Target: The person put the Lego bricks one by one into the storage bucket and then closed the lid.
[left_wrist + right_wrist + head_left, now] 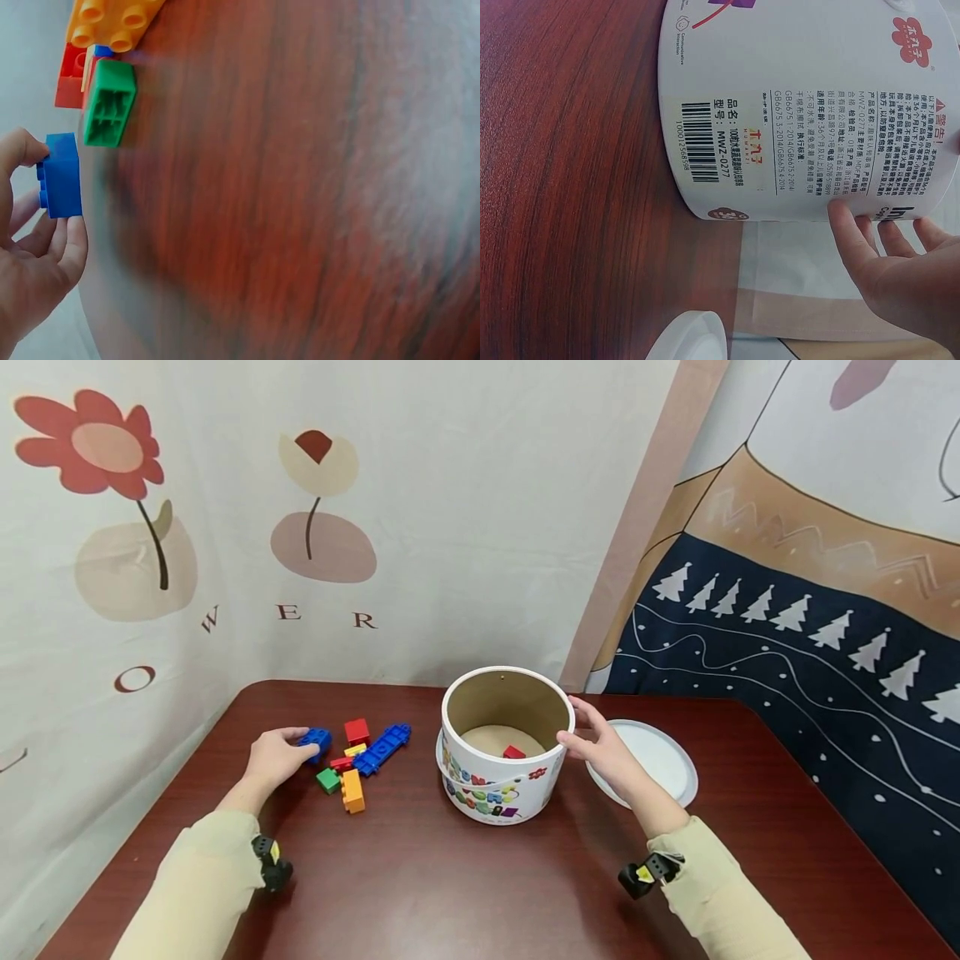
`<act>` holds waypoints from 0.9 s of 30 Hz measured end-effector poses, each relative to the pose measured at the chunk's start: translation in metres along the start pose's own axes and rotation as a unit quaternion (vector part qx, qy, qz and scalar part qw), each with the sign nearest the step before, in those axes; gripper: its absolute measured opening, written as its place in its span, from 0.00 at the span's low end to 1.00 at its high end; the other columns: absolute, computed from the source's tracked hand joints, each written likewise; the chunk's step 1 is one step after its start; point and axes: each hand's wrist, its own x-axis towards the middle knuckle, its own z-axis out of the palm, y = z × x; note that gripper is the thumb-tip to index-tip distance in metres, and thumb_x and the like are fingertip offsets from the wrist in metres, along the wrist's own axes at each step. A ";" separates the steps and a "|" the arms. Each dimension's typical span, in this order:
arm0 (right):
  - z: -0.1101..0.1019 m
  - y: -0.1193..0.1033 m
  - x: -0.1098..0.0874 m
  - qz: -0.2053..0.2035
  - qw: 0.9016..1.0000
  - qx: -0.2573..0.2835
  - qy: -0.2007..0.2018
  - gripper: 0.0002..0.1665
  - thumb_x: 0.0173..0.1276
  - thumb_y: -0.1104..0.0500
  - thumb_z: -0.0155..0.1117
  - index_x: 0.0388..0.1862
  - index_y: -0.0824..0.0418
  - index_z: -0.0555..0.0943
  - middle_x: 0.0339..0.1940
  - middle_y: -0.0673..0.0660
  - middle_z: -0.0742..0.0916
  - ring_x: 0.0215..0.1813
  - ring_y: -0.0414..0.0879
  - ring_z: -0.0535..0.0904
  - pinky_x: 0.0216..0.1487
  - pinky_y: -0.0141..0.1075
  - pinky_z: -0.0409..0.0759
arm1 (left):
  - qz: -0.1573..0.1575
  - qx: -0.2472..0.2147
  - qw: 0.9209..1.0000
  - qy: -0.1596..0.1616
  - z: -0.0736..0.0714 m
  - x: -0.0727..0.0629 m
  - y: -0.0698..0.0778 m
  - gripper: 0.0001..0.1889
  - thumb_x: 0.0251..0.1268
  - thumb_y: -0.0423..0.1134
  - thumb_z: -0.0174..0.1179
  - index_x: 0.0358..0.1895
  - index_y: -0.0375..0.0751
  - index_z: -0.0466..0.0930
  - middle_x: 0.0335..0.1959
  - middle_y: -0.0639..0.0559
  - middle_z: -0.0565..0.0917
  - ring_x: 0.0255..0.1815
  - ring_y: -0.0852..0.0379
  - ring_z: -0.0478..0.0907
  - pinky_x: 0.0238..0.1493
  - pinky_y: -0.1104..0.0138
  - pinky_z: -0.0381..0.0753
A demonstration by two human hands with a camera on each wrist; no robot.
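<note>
Blue brick (320,739) sits at the left end of the loose pile, pinched between thumb and fingertips of our left hand (273,758). We can't tell whether it touches the table. Just right of it, our pile: red brick (357,732) on the far side, yellow piece (356,750) nearer, small red piece (342,764) next to that, long blue base (381,752) slanting away to the far right. Green brick (328,780) lies at the near left, orange brick (352,792) nearest us.

White bucket (495,806) stands upright right of the pile, well apart from it, top uncovered. We see one red block (513,752) inside, on the bottom. White handle (444,766) hangs down round the near side, over colourful print. Right wrist view gives us a barcode (694,142) and small text on the wall.

Our right hand (603,758) grips the bucket's right side up by the rim: thumb nearer us, fingers apart and bent round the far part. White lid (660,756) lies flat to the right, partly behind that hand.

All of it is on a red-brown table (450,885). Beyond: pale cloth (465,527) with flower prints; at right, navy cloth (750,668) with white trees.
</note>
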 end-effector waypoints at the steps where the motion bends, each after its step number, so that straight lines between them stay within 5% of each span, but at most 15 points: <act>1: 0.000 0.000 0.000 -0.002 1.000 0.001 0.000 0.39 0.69 0.59 0.55 0.74 0.56 0.51 0.70 0.66 0.64 0.65 0.62 0.66 0.60 0.54 0.72 | 0.004 -0.007 1.000 -0.001 -0.002 -0.001 0.000 0.30 0.63 0.45 0.54 0.63 0.26 0.66 0.61 0.25 0.68 0.59 0.32 0.65 0.58 0.45 0.71; 11: 0.000 0.002 0.000 -0.004 1.000 0.003 -0.002 0.39 0.69 0.57 0.56 0.74 0.56 0.51 0.69 0.66 0.64 0.66 0.63 0.65 0.61 0.55 0.71 | 0.049 -0.034 0.997 -0.039 -0.015 -0.004 0.005 0.31 0.68 0.45 0.52 0.67 0.28 0.60 0.64 0.25 0.64 0.62 0.30 0.64 0.58 0.44 0.71; 27: 0.001 0.000 -0.001 -0.017 1.000 0.016 -0.003 0.37 0.69 0.62 0.54 0.74 0.59 0.52 0.68 0.68 0.65 0.63 0.62 0.68 0.60 0.56 0.72 | 0.094 -0.049 0.994 -0.037 -0.035 -0.009 0.035 0.33 0.67 0.54 0.51 0.67 0.33 0.63 0.65 0.29 0.67 0.62 0.33 0.67 0.59 0.46 0.72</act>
